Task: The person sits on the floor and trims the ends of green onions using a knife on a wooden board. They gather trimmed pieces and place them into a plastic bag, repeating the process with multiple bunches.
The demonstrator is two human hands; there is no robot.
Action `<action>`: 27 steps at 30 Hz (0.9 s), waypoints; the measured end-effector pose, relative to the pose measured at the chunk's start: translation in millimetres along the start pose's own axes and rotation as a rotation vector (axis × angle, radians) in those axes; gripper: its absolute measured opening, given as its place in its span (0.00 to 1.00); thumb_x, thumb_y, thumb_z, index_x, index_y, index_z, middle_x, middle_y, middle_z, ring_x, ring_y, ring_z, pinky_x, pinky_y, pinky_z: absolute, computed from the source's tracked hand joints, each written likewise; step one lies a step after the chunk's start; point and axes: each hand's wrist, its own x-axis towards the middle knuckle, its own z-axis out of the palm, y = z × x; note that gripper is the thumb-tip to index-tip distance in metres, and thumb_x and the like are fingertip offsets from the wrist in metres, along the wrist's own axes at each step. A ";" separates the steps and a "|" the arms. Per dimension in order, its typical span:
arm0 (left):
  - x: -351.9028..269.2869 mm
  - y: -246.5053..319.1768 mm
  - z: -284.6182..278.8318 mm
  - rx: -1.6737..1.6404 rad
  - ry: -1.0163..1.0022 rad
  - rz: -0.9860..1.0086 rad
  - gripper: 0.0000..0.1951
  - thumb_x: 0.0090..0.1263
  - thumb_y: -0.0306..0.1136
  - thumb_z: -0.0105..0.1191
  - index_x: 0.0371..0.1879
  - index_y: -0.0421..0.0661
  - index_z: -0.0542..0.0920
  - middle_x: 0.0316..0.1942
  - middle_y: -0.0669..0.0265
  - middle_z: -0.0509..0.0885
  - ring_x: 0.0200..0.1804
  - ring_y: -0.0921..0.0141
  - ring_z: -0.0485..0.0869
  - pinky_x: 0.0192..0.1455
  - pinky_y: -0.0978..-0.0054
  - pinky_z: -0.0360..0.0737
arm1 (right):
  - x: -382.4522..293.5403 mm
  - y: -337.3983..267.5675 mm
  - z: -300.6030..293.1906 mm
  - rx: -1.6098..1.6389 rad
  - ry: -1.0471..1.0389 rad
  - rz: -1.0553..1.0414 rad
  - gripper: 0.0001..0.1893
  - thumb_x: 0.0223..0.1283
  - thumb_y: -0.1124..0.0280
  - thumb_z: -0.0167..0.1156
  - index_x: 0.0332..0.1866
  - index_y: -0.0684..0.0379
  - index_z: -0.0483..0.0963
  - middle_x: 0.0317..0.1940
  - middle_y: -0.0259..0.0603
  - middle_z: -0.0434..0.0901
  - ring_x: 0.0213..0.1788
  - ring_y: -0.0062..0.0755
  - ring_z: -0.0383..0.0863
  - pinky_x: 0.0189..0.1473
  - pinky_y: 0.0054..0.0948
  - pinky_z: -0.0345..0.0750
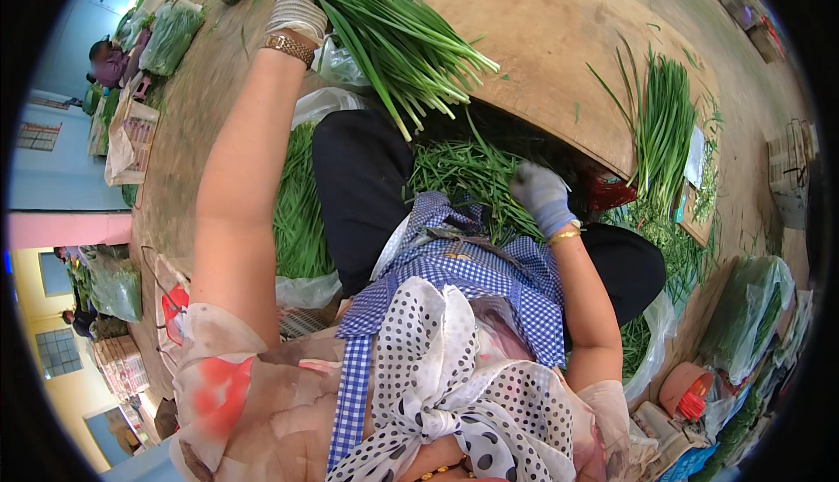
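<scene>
My left hand [303, 3], in a striped work glove, grips a thick bunch of what look like garlic chives [400, 39]. Their pale stem ends point down to the right, towards the edge of a wooden board [524, 30]. My right hand [543, 197], in a grey-blue glove, is curled low over loose green trimmings [465, 167] in front of my checked apron [518, 272]. Its fingers are blurred, so whether leaves are caught in them is unclear. A second bunch of chives [665, 115] lies at the board's right end.
Beside my left knee stands a plastic bag of green leaves [301, 213]. To the right are a filled clear bag [747, 318], a pinkish tub [685, 387] and a crate [786, 167]. A person [111, 62] sits far left near a bagged bundle [172, 36].
</scene>
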 end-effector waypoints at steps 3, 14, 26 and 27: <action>3.6 -1.5 -1.4 0.023 0.009 -0.012 0.08 0.60 0.28 0.58 0.37 0.39 0.82 0.34 0.59 0.84 0.34 0.61 0.84 0.39 0.63 0.84 | -13.6 -1.7 -7.5 -0.047 0.050 -0.070 0.11 0.54 0.64 0.60 0.41 0.55 0.77 0.31 0.42 0.81 0.37 0.43 0.81 0.38 0.36 0.77; -32.5 -8.4 29.9 -0.030 0.033 -0.093 0.07 0.60 0.27 0.57 0.35 0.39 0.82 0.35 0.57 0.84 0.35 0.62 0.84 0.40 0.64 0.84 | 15.9 -89.6 -38.9 0.008 0.552 -0.373 0.07 0.58 0.64 0.58 0.31 0.55 0.73 0.23 0.41 0.76 0.27 0.42 0.78 0.28 0.37 0.73; -47.8 -26.4 27.6 -0.044 -0.077 -0.096 0.07 0.61 0.27 0.57 0.36 0.37 0.81 0.34 0.58 0.84 0.35 0.62 0.84 0.40 0.65 0.84 | -0.2 -49.0 -41.0 0.140 0.672 -0.282 0.07 0.55 0.63 0.60 0.34 0.54 0.76 0.26 0.41 0.79 0.30 0.41 0.80 0.33 0.37 0.75; -49.3 -26.5 29.2 -0.021 -0.062 -0.078 0.08 0.62 0.27 0.57 0.37 0.37 0.81 0.34 0.58 0.84 0.35 0.62 0.84 0.40 0.65 0.84 | 5.3 -52.3 -42.9 0.159 0.749 -0.328 0.07 0.55 0.63 0.59 0.35 0.54 0.76 0.26 0.41 0.79 0.32 0.42 0.80 0.34 0.37 0.75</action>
